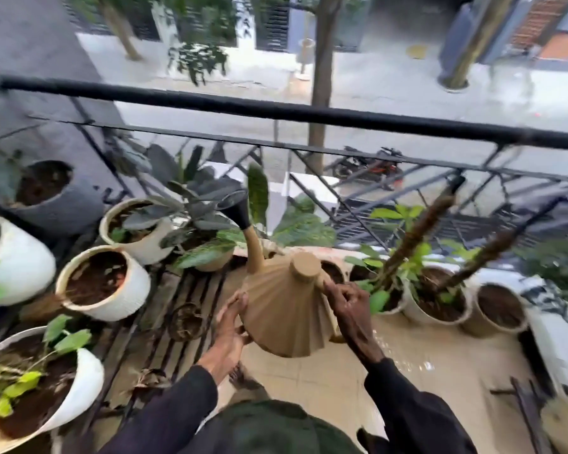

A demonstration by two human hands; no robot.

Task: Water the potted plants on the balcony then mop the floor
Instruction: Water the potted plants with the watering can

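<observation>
A tan ribbed watering can [287, 306] is tilted forward in the middle of the view. Its black rose head [235, 204] points up and left over the dark-leaved plant in a white pot [138, 229]. My left hand [230, 335] cups the can's lower left side. My right hand [348, 309] grips its right side near the capped neck. No water stream is visible. More white pots stand around: one with bare soil [104, 283], one with green leaves at the lower left [43, 385], and pots with staked plants at the right [436, 298].
A black balcony railing [309, 114] runs across the view, with the street and a parked motorcycle [371, 167] below. A grey pot [46, 194] stands at the far left. The beige tiled floor [407, 365] looks wet. A dark grate [164, 326] lies under the left pots.
</observation>
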